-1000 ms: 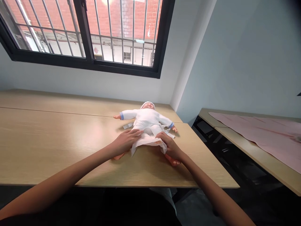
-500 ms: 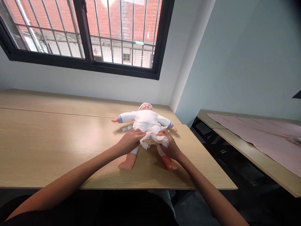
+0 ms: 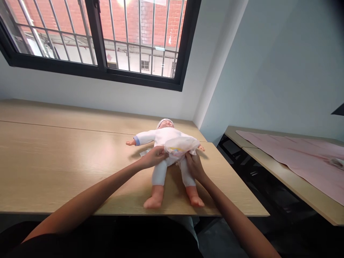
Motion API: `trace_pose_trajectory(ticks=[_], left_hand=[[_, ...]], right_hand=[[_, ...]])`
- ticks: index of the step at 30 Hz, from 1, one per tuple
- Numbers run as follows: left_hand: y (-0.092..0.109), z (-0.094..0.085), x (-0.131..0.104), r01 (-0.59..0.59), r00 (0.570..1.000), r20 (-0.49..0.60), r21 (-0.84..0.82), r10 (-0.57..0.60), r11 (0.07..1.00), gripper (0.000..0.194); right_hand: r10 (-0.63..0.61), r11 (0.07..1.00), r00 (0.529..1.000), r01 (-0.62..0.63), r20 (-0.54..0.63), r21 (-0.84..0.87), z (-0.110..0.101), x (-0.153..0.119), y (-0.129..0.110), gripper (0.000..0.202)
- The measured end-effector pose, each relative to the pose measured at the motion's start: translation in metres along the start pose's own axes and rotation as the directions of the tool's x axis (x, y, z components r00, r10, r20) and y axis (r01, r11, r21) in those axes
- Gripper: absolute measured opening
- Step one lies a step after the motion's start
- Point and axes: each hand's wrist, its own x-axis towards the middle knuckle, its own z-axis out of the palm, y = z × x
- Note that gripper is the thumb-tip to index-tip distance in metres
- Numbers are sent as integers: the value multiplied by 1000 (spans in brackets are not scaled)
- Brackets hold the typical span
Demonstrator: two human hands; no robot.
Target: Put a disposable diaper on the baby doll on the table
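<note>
A baby doll (image 3: 160, 172) in a white suit with blue cuffs and a white cap lies on its back, feet towards me. Over its belly a white diaper (image 3: 180, 145) with a coloured print is raised, its lower part between the doll's legs. My left hand (image 3: 155, 157) is closed on the diaper's left edge. On the opposite edge, my right hand (image 3: 195, 164) has its fingers closed as well. A pale diaper tab (image 3: 145, 152) sticks out on the table beside the doll's left-hand side in view. My fingertips are partly hidden by the diaper.
The doll lies on a light wooden table (image 3: 67, 168), its front edge close to my body. To the right, across a dark gap, another table (image 3: 264, 159) bears a pink cloth (image 3: 301, 157). Behind stands a wall with a barred window (image 3: 139, 77).
Both hands have lifted the diaper's front up and away from me, from between the legs to over the belly. The doll's legs have shifted slightly towards me.
</note>
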Motion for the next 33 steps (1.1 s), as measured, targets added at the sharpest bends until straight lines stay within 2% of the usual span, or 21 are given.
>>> trace_pose_trajectory(ticks=[3, 6, 9, 13, 16, 19, 21, 23, 25, 27, 30, 33], left_hand=[[-14, 2, 2, 73, 995, -49, -298, -92, 952, 44], [-23, 2, 4, 100, 987, -63, -492, -150, 865, 50], [-26, 0, 2, 136, 978, -55, -561, -200, 817, 57], [-23, -2, -3, 114, 977, -99, -497, -187, 861, 59], [-17, 2, -7, 56, 990, -101, -349, -97, 936, 55], [-11, 9, -9, -47, 998, -48, -102, 42, 994, 55], [-10, 13, -8, -102, 994, -40, 67, 105, 993, 60], [-10, 16, -6, -118, 989, -68, 155, 130, 981, 55], [-10, 17, -5, -100, 986, -117, 129, 115, 987, 38], [-11, 14, -5, -56, 984, -168, 16, 58, 998, 26], [-10, 8, -7, 35, 973, -218, -206, -81, 978, 28], [-11, 4, -9, 95, 957, -221, -377, -189, 921, 29]], right_hand=[[145, 956, 989, -129, -41, 265, 3, 4, 4, 33], [216, 807, 976, -182, 7, 562, 5, 10, 5, 37], [266, 619, 957, -262, 115, 740, 4, 14, 4, 36], [248, 507, 946, -311, 210, 804, -1, 15, 2, 37], [238, 478, 943, -321, 231, 817, -4, 14, 3, 39], [239, 466, 940, -330, 243, 821, -5, 15, 5, 38], [230, 466, 940, -333, 251, 820, -5, 16, 6, 37], [225, 461, 938, -339, 262, 820, -5, 16, 6, 36], [229, 450, 935, -349, 272, 822, -5, 16, 6, 35], [242, 443, 932, -354, 270, 824, -6, 16, 4, 35], [271, 458, 931, -349, 246, 818, -7, 15, 2, 37], [274, 533, 941, -320, 198, 783, -5, 15, 3, 39]])
